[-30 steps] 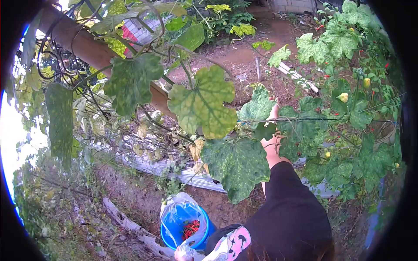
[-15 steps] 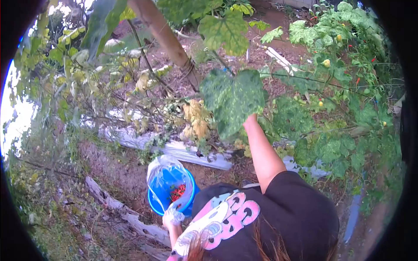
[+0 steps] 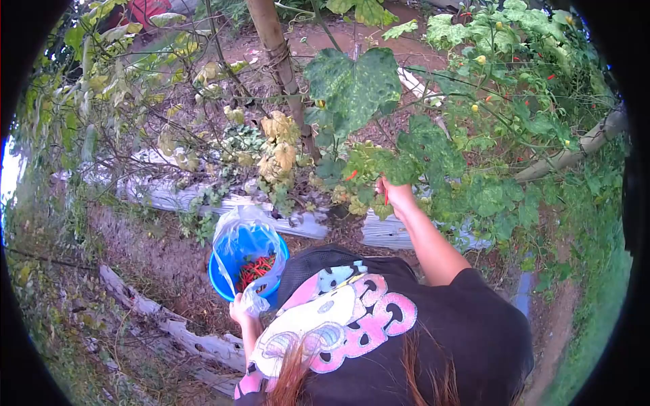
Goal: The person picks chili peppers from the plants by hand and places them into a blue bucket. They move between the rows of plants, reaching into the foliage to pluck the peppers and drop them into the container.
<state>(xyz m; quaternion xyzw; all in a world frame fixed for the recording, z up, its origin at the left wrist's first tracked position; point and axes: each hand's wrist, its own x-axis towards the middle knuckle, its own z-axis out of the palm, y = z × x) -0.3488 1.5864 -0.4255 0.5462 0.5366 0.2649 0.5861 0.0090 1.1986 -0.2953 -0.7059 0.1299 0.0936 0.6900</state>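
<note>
My left hand (image 3: 242, 310) is closed at the near edge of a blue bucket (image 3: 216, 272), gripping the gathered clear plastic bag (image 3: 254, 301) that lines it. Many red chili peppers (image 3: 256, 271) lie inside the bag. My right arm reaches forward into the leaves, and my right hand (image 3: 399, 196) is closed with a red chili pepper (image 3: 386, 195) at its fingers. Foliage hides part of these fingers. Slightly left of that hand, another red chili pepper (image 3: 351, 175) shows among yellow-green leaves.
A large spotted leaf (image 3: 355, 88) hangs ahead, beside a tied wooden post (image 3: 288, 81). Silvery plastic sheeting (image 3: 162, 196) covers the bed. Chili plants (image 3: 542, 88) and a slanted pole (image 3: 575, 152) stand at right. Dry wood (image 3: 183, 331) lies at lower left.
The view has tilted and shifted right. My right hand, hidden behind the big leaf before, now shows below it with a red chili pepper. My left hand stays at the bucket.
</note>
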